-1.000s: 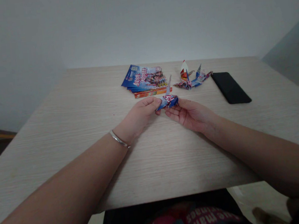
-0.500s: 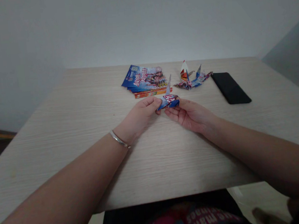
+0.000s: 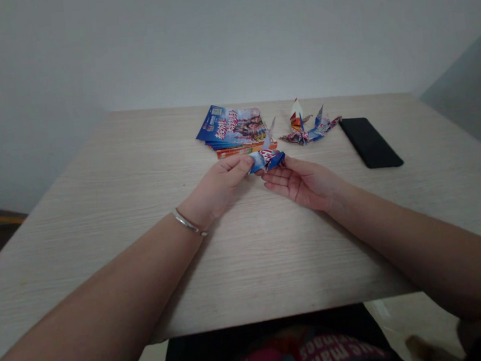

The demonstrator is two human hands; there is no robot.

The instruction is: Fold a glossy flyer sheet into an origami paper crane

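Between my two hands is a small folded paper crane (image 3: 267, 158) in blue, white and red print, with one pale point sticking up. My left hand (image 3: 228, 182) pinches its left end between thumb and fingers. At its right end, my right hand (image 3: 303, 183) grips the paper with thumb and forefinger, palm turned partly up and the other fingers loosely curled. Both hands are just above the table. Fingertips behind the paper are partly hidden.
Behind the hands lies a fanned stack of printed leaflets (image 3: 236, 126). Folded paper cranes (image 3: 310, 132) sit to its right, beside a black phone (image 3: 371, 142). The pale wooden table (image 3: 109, 175) meets a wall at the back.
The left end of the crane and my left hand have shifted slightly left. Its left part now looks stretched flatter, and the upright point leans more to the right.
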